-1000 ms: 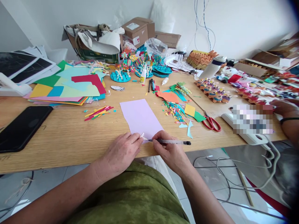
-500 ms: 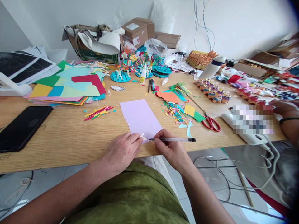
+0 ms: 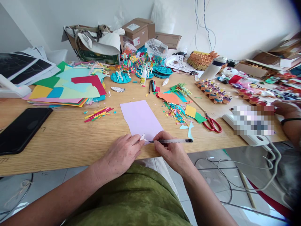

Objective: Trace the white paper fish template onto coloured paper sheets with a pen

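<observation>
A sheet of light purple paper [image 3: 142, 116] lies on the wooden table near its front edge. On its lower end sits a small white paper cutout [image 3: 143, 137] with pointed ends, partly covered by my fingers. My left hand [image 3: 122, 152] is closed, its fingertips pressing the cutout down against the purple sheet. My right hand [image 3: 171, 150] grips a clear-barrelled pen [image 3: 175, 141] whose dark tip touches the paper at the cutout's right edge. The thumb and index finger pinch the pen near its tip.
Red-handled scissors [image 3: 212, 124] and paper scraps [image 3: 177, 113] lie right of the sheet. Left are paper strips [image 3: 98, 114], a stack of coloured paper [image 3: 77, 89] and a phone [image 3: 24, 130]. A glue bottle [image 3: 143, 75] stands behind. Another person's hand [image 3: 288, 110] is far right.
My right hand has shifted slightly left, and the pen tip has moved a little left along the cutout's edge. My left hand stays nearly in place.
</observation>
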`<control>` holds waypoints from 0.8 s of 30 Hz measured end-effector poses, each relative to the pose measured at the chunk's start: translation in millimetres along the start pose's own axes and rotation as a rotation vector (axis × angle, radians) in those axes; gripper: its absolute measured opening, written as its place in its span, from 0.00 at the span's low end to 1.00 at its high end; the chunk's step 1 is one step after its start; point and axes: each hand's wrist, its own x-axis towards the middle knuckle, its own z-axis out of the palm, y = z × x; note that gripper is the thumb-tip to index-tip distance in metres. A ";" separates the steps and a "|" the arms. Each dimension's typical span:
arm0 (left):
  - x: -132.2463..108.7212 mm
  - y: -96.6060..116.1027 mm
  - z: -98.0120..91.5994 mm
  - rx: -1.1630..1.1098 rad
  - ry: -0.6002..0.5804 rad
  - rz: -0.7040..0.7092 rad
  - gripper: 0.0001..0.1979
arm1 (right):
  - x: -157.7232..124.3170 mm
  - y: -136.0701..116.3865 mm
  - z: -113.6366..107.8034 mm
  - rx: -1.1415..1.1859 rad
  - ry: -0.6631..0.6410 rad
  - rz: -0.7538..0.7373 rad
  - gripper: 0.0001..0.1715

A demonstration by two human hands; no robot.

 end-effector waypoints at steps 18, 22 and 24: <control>0.0 0.0 -0.4 0.012 -0.006 0.002 0.11 | 2.3 -1.2 -0.5 0.004 -0.031 0.018 0.05; -0.7 -1.2 0.8 0.017 -0.006 -0.002 0.12 | 3.2 -2.4 -0.5 0.002 -0.034 0.015 0.05; -0.8 -1.4 0.7 0.014 -0.009 -0.005 0.13 | 3.6 -3.1 0.2 0.000 -0.035 0.004 0.05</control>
